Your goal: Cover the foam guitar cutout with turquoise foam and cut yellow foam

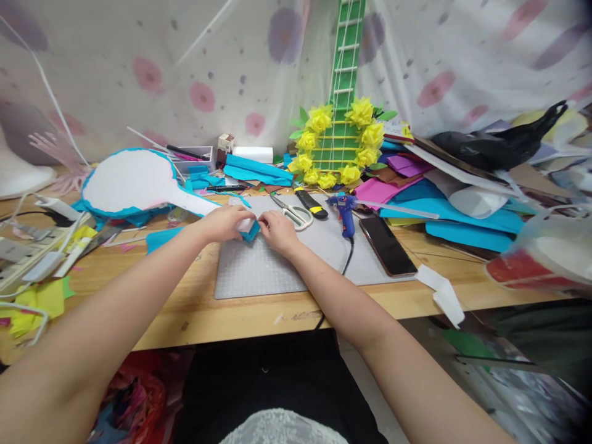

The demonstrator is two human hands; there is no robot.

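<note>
A white paddle-shaped cutout point(132, 182) with blue paper around its edge lies at the left, its handle stretching toward the middle. My left hand point(230, 223) is wrapped round the end of that handle. Blue paper point(251, 231) shows folded at the handle's end, between my two hands. My right hand point(277, 231) has its fingertips pinched at the edge of this blue paper. Under both hands lies a grey cutting mat point(259, 274). Scissors point(296, 216) with pale handles rest just behind my right hand.
A yellow-black utility knife point(311, 203), a blue glue gun point(345, 216) and a phone point(387, 246) lie on the mat. A green guitar-like piece with yellow flowers point(340, 145) stands behind. Stacked coloured paper point(462, 209) and a plastic bucket point(546, 253) occupy the right.
</note>
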